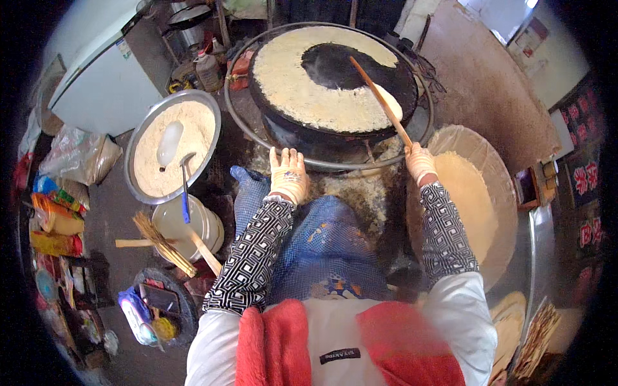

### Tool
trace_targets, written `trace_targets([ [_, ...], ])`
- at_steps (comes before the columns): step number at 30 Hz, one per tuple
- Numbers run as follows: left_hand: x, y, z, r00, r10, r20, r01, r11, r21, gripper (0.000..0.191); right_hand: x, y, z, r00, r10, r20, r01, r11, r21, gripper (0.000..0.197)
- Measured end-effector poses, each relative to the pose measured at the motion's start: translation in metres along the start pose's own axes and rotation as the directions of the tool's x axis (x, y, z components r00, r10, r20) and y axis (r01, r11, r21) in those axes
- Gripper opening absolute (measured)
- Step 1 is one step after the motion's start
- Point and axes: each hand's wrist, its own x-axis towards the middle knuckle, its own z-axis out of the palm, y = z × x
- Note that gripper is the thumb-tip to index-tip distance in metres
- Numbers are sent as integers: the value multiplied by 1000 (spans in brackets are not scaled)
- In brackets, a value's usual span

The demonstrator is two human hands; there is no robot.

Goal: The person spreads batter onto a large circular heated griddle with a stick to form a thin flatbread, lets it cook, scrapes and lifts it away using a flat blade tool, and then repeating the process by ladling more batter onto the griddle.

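My right hand (419, 161), in a cream glove, grips the near end of a long wooden stick (381, 102). The stick reaches across a round black griddle (338, 65). A pale batter layer (289, 91) covers the griddle in a wide curved band, with dark metal bare in the middle and at the right. A thicker lump of batter (389, 103) lies against the stick. My left hand (288, 177), gloved too, has its fingers extended beside the near part of the metal ring (333, 165) around the griddle. It holds nothing; whether the fingertips touch the ring is unclear.
To the left, a metal basin (129, 166) holds flour-like meal and a blue-handled ladle (186, 193). Below it stand a white bucket (217, 231) and a straw brush (166, 246). A plastic-lined container (502, 207) of tan meal is close on my right. A board (483, 77) rises behind.
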Motion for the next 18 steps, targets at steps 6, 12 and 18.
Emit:
trace_targets([
  [6, 7, -14, 3, 999, -37, -32, 37, 999, -13, 57, 9, 28, 23, 999, 53, -13, -53, 997, -51, 34],
  [12, 8, -39, 11, 994, -77, -78, 77, 997, -10, 54, -2, 8, 15, 983, -181, 40, 184, 981, -69, 31],
  [18, 18, -54, 7, 992, -119, -42, 119, 993, -2, 55, 3, 16, 4, 999, -18, 30, 19, 999, -48, 35],
])
